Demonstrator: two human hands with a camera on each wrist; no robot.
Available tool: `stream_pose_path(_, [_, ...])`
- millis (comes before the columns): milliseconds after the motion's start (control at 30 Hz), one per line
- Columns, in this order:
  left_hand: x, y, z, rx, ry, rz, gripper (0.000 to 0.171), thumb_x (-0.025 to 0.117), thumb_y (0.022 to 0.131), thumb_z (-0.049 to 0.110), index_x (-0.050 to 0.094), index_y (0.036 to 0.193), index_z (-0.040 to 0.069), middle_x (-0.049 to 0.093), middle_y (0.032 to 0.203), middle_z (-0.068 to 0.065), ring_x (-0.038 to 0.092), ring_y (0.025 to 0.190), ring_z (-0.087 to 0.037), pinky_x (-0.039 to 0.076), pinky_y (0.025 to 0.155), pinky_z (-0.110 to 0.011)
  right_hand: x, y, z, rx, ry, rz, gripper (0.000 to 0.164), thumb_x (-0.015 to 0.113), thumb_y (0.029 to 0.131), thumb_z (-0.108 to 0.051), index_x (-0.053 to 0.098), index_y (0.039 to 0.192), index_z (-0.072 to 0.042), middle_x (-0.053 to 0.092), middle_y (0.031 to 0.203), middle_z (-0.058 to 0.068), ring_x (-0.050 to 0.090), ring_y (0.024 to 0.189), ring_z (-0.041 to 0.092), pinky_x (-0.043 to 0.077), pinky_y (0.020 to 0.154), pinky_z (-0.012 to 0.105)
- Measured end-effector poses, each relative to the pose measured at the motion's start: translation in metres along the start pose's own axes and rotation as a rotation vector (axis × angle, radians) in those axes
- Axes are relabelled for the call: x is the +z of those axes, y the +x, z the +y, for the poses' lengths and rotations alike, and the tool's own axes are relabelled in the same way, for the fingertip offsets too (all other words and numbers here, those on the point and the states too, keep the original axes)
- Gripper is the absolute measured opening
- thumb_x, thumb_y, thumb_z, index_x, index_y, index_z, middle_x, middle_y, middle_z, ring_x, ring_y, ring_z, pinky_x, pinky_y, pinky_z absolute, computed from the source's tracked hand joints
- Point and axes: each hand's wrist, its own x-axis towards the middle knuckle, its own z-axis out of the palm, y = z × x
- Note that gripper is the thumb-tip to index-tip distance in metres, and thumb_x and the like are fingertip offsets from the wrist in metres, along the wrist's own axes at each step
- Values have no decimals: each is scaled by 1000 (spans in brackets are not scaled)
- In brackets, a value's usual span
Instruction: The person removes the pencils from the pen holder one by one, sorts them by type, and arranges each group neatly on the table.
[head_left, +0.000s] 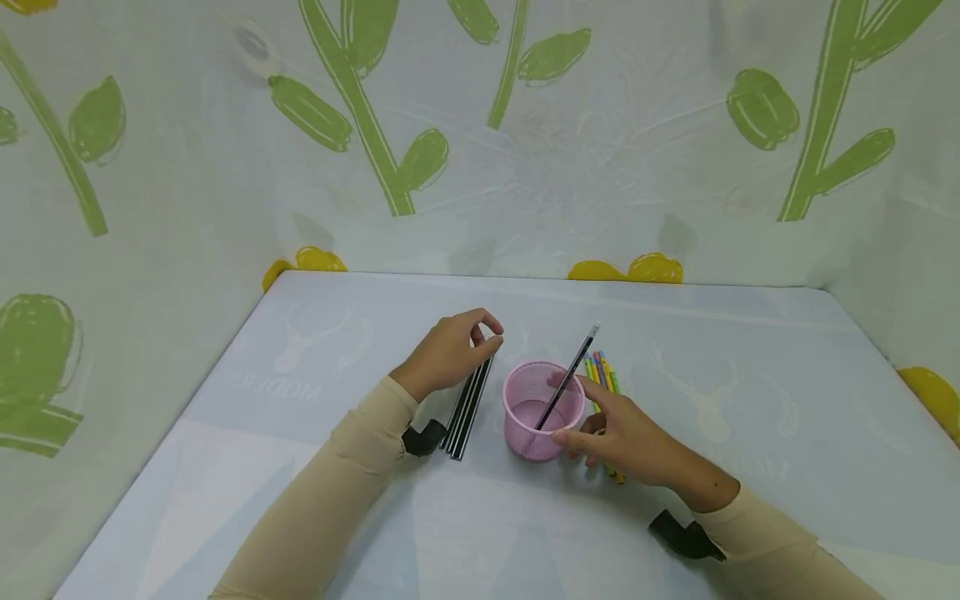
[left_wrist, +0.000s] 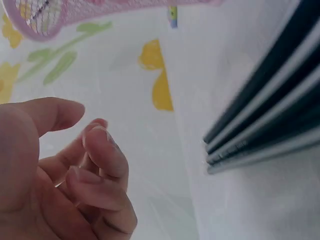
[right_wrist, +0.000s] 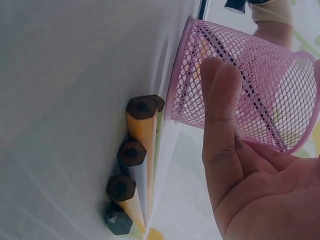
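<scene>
A pink mesh pencil cup [head_left: 525,439] stands on the table, with one dark pencil [head_left: 575,360] leaning inside it, its tip end down. My right hand [head_left: 626,437] holds the cup from the right side, thumb at the near rim and fingers at the far rim. My left hand [head_left: 450,346] hovers over several black-and-white striped pencils [head_left: 467,412] laid side by side. Its fingers [left_wrist: 102,150] are loosely bent with nothing between them, thumb apart from the fingertips in the left wrist view. Several colourful pencils [right_wrist: 142,120] lie beside the cup, partly behind my right hand.
The pale table [head_left: 750,500] carries faint deer prints. Behind it hangs a white backdrop [head_left: 600,167] with green plants and yellow flowers. A black strap piece [head_left: 423,437] shows at the left wrist and another black piece [head_left: 684,537] at the right.
</scene>
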Motion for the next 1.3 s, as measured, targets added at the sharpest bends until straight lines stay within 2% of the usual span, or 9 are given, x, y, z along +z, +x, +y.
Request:
stream_pose_path(133, [5,-4,11,71,-55,39,22,58,101,28,65,117,15,62,84,-1,48,58,-11,43,54,-25,0,0,0,13,6,-1,92,73,92,-33,16,158,-2,72,92,13,68,73,24,57,62,35])
stream_pose_path(367, [15,-10,29,184,-66,96,18,60,100,23,67,113,13,61,86,0,58,80,-13,49,67,-26,0,0,2,2,9,-3,91,73,92,-33,18,157,-1,72,89,14,68,70,25,57,61,36])
stream_pose_path(567, [22,-16,39,272,-52,104,18,61,99,24,67,114,13,65,100,0,61,93,-13,54,76,-30,2,1,4,4,6,1,85,72,93,-33,22,156,-5,72,91,14,70,72,26,58,62,38])
stream_pose_path(667, [26,-18,42,307,-75,95,20,63,99,23,66,114,11,66,104,-1,62,97,-14,55,83,-35,2,0,5,-10,2,-3,85,71,93,-32,22,156,-4,72,91,15,70,72,26,58,62,38])
stream_pose_path(767, [29,-19,45,338,-103,82,20,65,98,23,67,114,11,66,107,-1,62,99,-12,54,88,-35,1,0,6,-28,6,-5,85,71,93,-31,22,157,-4,72,91,15,70,72,25,59,61,38])
stream_pose_path(900, [31,-21,48,358,-116,58,22,69,95,26,67,114,14,64,109,2,60,102,-10,52,89,-28,2,1,6,-45,18,-9,82,70,94,-30,23,157,-7,71,94,16,70,73,26,59,62,39])
stream_pose_path(1133, [35,-22,48,382,-100,23,26,71,94,24,66,117,12,61,112,0,60,107,-13,52,93,-30,3,1,6,-48,25,-15,80,69,95,-30,24,157,-8,71,96,15,71,74,28,59,62,40])
stream_pose_path(1300, [39,-22,48,367,-91,23,25,74,91,23,67,114,14,59,110,0,60,104,-12,53,91,-27,3,2,6,-55,22,-17,80,69,95,-30,23,157,-8,70,98,14,70,74,28,59,62,40])
